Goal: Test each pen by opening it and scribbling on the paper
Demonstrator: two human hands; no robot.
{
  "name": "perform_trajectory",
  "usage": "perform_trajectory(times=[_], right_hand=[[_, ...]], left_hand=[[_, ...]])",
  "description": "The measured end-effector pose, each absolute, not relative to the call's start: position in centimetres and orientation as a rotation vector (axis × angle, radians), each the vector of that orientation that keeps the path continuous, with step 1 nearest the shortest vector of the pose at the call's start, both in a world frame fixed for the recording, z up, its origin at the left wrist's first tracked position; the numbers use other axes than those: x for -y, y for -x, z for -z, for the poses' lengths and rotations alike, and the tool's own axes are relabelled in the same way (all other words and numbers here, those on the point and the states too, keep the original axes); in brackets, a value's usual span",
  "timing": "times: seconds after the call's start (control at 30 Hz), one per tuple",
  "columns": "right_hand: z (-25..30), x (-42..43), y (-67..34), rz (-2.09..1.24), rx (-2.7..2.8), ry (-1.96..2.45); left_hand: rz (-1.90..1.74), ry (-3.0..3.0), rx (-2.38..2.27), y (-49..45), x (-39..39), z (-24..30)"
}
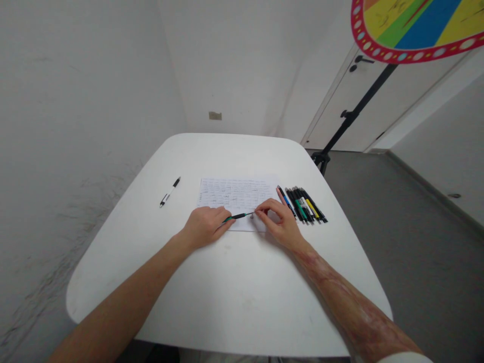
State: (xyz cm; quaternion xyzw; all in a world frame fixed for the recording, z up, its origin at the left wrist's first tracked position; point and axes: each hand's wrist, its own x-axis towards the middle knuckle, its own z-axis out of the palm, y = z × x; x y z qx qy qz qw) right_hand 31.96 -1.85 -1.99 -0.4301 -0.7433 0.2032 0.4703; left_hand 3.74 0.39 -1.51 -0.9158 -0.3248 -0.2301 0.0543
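Note:
A green pen with a black grip (238, 216) is held in my left hand (207, 226), its fingers closed round the barrel. A thin dark refill (249, 214) sticks out of the pen's right end. My right hand (278, 222) pinches the refill's far end between thumb and forefinger. Under both hands lies a white sheet of paper (236, 191) covered in lines of handwriting. On the sheet, just below the refill, is a small greyish piece (251, 217), too small to make out.
Several pens (306, 205) lie in a row right of the paper. One white and black pen (170, 192) lies alone at the left of the white table (227, 292). Beyond the table, a colourful wheel (419, 30) stands on a black stand (355, 113) near a door.

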Motion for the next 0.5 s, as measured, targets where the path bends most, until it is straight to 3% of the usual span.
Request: perform_trajectory(times=[0.33,0.5], right_hand=[[3.5,0.9,-32.7,-0.423,1.481,1.119],[3.7,0.7,-33.0,-0.436,1.507,1.136]], left_hand=[[0.791,2.661,1.211,-2.2,-1.1,0.2],[0.907,2.602,1.551,-2.1,-1.3,0.3]])
